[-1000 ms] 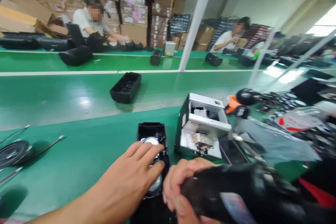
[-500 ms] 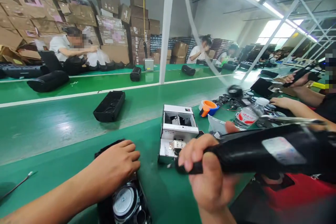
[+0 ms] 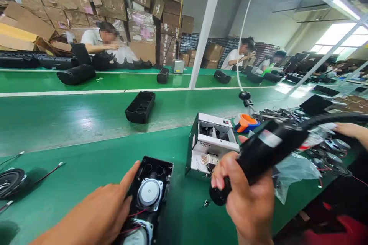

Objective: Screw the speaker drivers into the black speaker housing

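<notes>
Our right hand point(image 3: 247, 203) is closed firmly around a corded black electric screwdriver point(image 3: 266, 153), which tilts up and to the right. Left of that grip, our left hand point(image 3: 94, 218) lies open and holds nothing, its fingers point(image 3: 133, 176) at the edge of a black speaker housing point(image 3: 165, 168) with a round speaker driver point(image 3: 149, 193) seated inside. Just beyond the grip stands an open metal box point(image 3: 212, 157), and a small screw point(image 3: 206, 203) lies below it on the green bench point(image 3: 86, 153). Past the screwdriver sits an orange tape roll point(image 3: 245, 122).
</notes>
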Demonstrator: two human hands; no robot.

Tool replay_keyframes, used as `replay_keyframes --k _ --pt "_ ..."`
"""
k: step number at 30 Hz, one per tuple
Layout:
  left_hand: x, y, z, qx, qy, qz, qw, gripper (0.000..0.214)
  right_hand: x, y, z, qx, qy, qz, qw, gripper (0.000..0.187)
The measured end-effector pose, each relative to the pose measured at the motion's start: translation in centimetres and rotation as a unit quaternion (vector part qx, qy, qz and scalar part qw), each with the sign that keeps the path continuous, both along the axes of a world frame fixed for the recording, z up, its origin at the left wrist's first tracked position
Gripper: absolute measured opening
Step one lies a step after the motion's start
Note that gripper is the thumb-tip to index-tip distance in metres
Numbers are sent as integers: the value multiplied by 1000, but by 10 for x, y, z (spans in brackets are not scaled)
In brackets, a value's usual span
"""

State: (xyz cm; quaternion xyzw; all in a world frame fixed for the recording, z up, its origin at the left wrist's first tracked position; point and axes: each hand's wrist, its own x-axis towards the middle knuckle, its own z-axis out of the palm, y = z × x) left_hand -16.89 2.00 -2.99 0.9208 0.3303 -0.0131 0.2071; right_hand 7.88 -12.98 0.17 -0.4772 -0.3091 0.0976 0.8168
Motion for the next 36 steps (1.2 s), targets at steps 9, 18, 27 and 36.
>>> replay_keyframes --k 9,18,27,36 --pt "13 -40 -50 3 -119 3 993 78 -28 5 23 84 4 15 996 62" --pt "14 -40 -75 -74 -272 47 958 66 -43 45 -3 82 -82 25 993 46" --pt "22 -49 -64 -115 -269 77 953 68 -40 48 -28 45 -98 38 993 45" --pt "23 -49 -64 -114 -255 89 956 74 -36 48 -46 17 -92 48 994 47"
